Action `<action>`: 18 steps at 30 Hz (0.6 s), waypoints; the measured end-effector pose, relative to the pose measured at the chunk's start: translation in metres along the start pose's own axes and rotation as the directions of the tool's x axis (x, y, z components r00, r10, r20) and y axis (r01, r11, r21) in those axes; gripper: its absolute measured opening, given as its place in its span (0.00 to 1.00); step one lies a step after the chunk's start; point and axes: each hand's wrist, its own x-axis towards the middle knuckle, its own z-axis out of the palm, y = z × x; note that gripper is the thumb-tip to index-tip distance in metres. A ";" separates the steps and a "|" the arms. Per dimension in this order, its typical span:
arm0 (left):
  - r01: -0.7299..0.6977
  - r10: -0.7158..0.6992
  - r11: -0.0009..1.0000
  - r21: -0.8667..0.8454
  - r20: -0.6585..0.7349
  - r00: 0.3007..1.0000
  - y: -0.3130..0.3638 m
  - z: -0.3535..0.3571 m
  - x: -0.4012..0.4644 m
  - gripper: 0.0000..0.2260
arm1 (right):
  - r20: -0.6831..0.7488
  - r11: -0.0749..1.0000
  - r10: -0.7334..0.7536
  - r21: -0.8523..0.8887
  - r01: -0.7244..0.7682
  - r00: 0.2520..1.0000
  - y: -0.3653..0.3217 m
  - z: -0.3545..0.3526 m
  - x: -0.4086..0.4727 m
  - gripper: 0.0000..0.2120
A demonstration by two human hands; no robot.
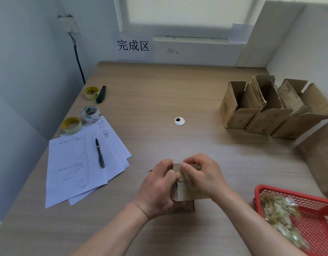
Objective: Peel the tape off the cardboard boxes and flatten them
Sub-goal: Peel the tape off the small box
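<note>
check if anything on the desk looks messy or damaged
Mostly tidy. The open boxes at far right lean on each other, with ragged, torn flaps. The sheets of paper lie fanned askew under a pen.

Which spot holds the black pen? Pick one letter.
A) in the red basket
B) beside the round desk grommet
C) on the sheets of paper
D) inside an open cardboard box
C: the black pen lies on the handwritten sheets of paper at the table's left side.
</note>
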 end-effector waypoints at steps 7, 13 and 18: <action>-0.015 0.015 1.000 0.012 -0.006 1.000 0.003 0.004 -0.006 0.29 | -0.117 1.000 0.000 0.022 0.003 0.993 0.003 0.015 -0.004 0.10; 0.038 -0.038 0.999 -0.010 -0.039 0.999 0.008 0.003 -0.005 0.28 | -0.379 0.985 0.167 0.035 -0.166 0.910 0.004 0.026 0.003 0.11; 0.196 -0.198 0.980 -0.029 -0.081 0.977 0.009 -0.002 -0.013 0.31 | -0.401 0.975 0.164 0.202 -0.088 0.901 0.016 0.016 -0.010 0.12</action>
